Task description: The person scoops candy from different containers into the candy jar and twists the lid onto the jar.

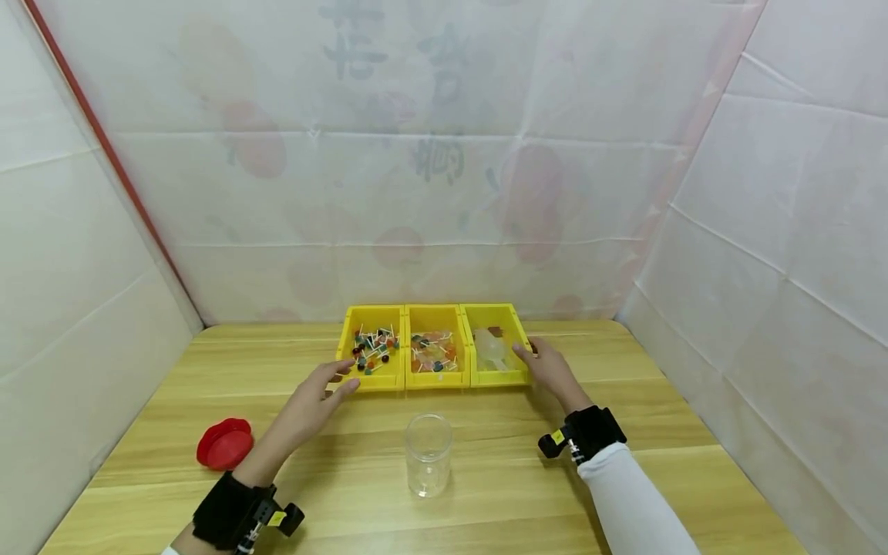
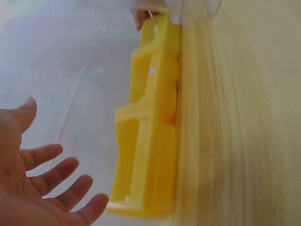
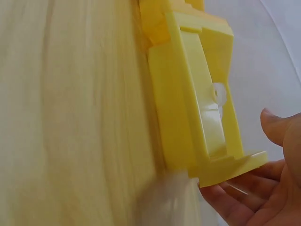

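Note:
Three yellow bins stand side by side at the back of the wooden table. The left bin (image 1: pixel 372 381) holds dark lollipops, the middle bin (image 1: pixel 435 378) orange and mixed ones, the right bin (image 1: pixel 501 377) pale clear wrappers. My left hand (image 1: pixel 321 397) hovers with spread fingers at the left bin's front corner (image 2: pixel 136 207), holding nothing. My right hand (image 1: pixel 548 365) lies with straight fingers against the right bin's outer side (image 3: pixel 221 160). A clear empty jar (image 1: pixel 428 453) stands upright between my forearms.
A red lid (image 1: pixel 225 444) lies on the table (image 1: pixel 624 401) at the left, near my left forearm. White sheeting walls close in the table on the left, back and right.

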Motion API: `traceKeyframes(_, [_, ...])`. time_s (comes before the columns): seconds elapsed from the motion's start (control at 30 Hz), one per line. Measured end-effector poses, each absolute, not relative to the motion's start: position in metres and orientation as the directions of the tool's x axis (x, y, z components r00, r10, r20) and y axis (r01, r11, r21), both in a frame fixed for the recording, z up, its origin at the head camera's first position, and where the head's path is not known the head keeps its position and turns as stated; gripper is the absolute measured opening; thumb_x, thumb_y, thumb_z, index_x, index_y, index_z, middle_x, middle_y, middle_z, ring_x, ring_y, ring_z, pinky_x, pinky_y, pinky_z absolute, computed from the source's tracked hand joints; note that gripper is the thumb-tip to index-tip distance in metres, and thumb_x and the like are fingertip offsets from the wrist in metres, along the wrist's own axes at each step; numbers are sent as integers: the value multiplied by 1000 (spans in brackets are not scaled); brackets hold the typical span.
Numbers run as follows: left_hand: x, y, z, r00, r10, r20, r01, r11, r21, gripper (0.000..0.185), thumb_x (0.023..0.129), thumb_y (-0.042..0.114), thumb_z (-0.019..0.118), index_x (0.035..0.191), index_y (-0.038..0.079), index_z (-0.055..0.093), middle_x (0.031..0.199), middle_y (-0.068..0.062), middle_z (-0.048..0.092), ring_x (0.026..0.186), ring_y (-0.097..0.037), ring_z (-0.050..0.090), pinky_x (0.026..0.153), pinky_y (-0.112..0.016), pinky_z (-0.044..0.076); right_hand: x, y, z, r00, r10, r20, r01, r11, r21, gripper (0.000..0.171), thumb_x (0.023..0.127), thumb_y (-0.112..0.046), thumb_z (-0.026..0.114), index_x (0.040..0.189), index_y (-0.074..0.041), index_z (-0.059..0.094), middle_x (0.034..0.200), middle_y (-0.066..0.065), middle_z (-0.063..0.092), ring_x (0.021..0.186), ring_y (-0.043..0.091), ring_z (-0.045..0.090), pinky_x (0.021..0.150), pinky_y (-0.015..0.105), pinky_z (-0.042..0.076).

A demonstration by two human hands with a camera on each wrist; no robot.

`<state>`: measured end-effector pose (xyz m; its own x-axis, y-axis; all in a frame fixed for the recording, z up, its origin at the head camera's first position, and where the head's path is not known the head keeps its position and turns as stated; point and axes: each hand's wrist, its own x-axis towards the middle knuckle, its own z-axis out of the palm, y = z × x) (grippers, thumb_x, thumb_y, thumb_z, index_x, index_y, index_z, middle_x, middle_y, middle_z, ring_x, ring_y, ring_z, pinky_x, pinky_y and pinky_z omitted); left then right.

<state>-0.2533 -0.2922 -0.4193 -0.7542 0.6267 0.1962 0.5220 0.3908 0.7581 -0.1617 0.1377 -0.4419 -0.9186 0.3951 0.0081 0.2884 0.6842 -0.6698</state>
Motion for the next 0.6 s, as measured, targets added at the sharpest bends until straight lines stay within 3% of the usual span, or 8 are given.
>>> traceKeyframes(0.23, [-229,-283,-413,-653,729,206,536,254,805,55,100,35,56,147,10,42,137,-16,50,122,-36,50,97,-51,45,-153,132,-447,-916,401,-4,279,629,-725,78,100,-58,42,156,-8,22,153,25,31,134,45,37,104,58,37])
traceKeyframes(0.6, [-199,-260,-416,-448,874,187,573,121,810,76,87,36,73,151,18,35,139,-3,49,123,-27,51,98,-45,46,-147,128,-449,-915,402,-7,265,590,-763,76,101,-54,43,157,-9,18,155,25,25,136,47,33,105,58,36])
